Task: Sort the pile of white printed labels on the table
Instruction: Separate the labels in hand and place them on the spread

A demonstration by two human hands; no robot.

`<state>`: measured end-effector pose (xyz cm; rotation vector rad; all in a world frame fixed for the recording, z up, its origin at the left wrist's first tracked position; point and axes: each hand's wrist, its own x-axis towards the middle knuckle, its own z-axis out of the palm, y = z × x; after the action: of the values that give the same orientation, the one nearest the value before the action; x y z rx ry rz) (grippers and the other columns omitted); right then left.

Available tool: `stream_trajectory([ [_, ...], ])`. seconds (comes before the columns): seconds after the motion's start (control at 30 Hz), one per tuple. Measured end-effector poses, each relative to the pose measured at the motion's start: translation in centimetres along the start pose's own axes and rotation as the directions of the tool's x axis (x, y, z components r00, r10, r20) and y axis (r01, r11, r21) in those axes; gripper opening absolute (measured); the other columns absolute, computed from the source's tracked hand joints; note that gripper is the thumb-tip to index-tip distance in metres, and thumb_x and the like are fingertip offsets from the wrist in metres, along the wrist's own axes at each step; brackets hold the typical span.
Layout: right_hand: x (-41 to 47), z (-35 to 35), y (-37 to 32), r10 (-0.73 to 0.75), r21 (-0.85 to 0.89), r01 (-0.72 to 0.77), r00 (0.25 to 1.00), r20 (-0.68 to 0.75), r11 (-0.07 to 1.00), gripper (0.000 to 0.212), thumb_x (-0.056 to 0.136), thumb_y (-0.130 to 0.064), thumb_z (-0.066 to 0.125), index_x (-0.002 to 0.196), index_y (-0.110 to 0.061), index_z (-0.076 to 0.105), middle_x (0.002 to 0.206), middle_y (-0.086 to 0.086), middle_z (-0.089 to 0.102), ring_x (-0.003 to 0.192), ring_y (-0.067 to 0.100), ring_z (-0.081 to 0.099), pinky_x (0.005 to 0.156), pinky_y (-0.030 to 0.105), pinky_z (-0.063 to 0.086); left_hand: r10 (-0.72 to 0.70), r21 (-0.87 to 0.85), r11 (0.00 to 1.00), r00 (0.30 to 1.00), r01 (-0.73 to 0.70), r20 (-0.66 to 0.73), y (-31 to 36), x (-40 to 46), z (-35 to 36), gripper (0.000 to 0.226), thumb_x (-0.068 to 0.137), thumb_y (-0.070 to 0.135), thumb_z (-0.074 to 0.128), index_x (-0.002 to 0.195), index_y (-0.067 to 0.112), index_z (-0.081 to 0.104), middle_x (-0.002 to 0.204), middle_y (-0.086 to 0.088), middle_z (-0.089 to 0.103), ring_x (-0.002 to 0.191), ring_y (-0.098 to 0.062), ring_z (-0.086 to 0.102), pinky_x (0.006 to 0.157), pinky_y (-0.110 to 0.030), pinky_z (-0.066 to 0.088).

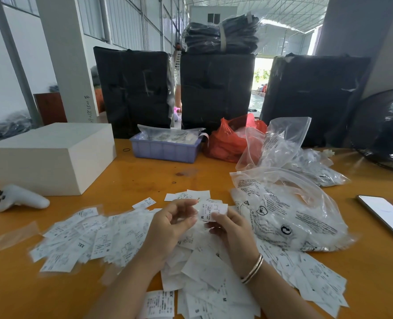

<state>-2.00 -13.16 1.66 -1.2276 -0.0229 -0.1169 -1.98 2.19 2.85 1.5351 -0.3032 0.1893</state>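
Observation:
A wide pile of white printed labels (103,240) covers the orange table (144,173) in front of me, some showing size letters such as M, S and XXL. My right hand (231,229) pinches a small stack of labels (214,210) marked M, held up above the pile. My left hand (170,223) hovers beside it with fingers loosely curled toward the stack, holding nothing that I can see. More labels (317,279) spread to the right under my right forearm.
Clear printed plastic bags (290,217) lie to the right, a phone (384,215) at the right edge. A white box (50,155) and a white controller (18,199) sit left. A purple tray (165,150), red bag (227,143), black bundles and a fan (384,132) stand behind.

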Motion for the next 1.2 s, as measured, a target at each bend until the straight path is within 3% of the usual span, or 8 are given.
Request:
stream_trajectory([
  [0.27,0.11,-0.16,-0.21,0.022,0.059,-0.020,0.999,-0.039,0.998,0.008,0.089,-0.007,0.059,0.090,-0.002,0.065,0.076,0.009,0.070,0.064,0.015,0.063,0.058,0.023,0.049,0.002,-0.024,1.000,1.000,-0.002,-0.008,0.36,-0.03,0.04,0.039,0.082,0.002,0.070,0.093,0.040,0.073,0.087,0.009,0.071,0.088,-0.005,0.067,0.073,-0.009,0.049],
  [0.43,-0.11,-0.06,-0.21,0.053,0.005,-0.053,0.998,0.036,0.999,0.016,0.087,-0.004,0.060,0.097,0.007,0.064,0.077,0.009,0.069,0.063,0.012,0.063,0.058,0.019,0.049,0.001,-0.024,1.000,1.000,-0.001,-0.013,0.37,-0.10,0.02,0.036,0.082,0.001,0.070,0.091,0.036,0.074,0.087,0.008,0.071,0.087,-0.004,0.067,0.072,-0.009,0.050],
  [0.57,-0.20,0.00,-0.21,0.052,-0.003,-0.052,0.997,0.059,0.999,0.015,0.087,-0.004,0.059,0.097,0.007,0.064,0.078,0.009,0.071,0.064,0.012,0.064,0.061,0.019,0.050,-0.009,-0.030,1.000,1.000,0.008,-0.024,0.32,-0.07,0.09,0.032,0.082,0.001,0.070,0.092,0.031,0.073,0.089,0.008,0.072,0.087,-0.004,0.067,0.070,-0.009,0.050],
  [0.8,0.07,-0.11,-0.53,0.011,0.078,-0.006,0.998,-0.057,0.997,0.011,0.091,-0.008,0.056,0.089,-0.006,0.066,0.080,0.015,0.073,0.067,0.018,0.066,0.063,0.024,0.050,-0.008,-0.036,0.999,1.000,0.007,-0.020,0.26,0.01,-0.07,0.034,0.083,0.003,0.069,0.092,0.036,0.073,0.091,0.008,0.072,0.091,-0.004,0.067,0.073,-0.009,0.050],
  [0.97,-0.23,0.07,-0.27,0.033,-0.039,-0.032,0.999,0.032,0.999,0.013,0.089,-0.006,0.057,0.096,0.002,0.064,0.082,0.016,0.073,0.069,0.017,0.067,0.067,0.025,0.049,-0.012,-0.008,1.000,1.000,0.012,-0.025,0.15,0.01,-0.03,0.035,0.084,0.007,0.069,0.093,0.040,0.072,0.093,0.009,0.071,0.093,-0.004,0.066,0.073,-0.011,0.051],
  [1.2,-0.24,0.12,-0.13,0.008,-0.084,0.001,0.994,0.107,0.996,0.013,0.090,-0.003,0.056,0.095,0.005,0.064,0.077,0.009,0.072,0.066,0.012,0.062,0.065,0.021,0.049,-0.005,0.018,1.000,0.999,0.006,-0.041,0.13,0.02,0.01,0.031,0.084,0.005,0.069,0.093,0.033,0.072,0.089,0.012,0.071,0.088,-0.003,0.065,0.070,-0.007,0.049],
])
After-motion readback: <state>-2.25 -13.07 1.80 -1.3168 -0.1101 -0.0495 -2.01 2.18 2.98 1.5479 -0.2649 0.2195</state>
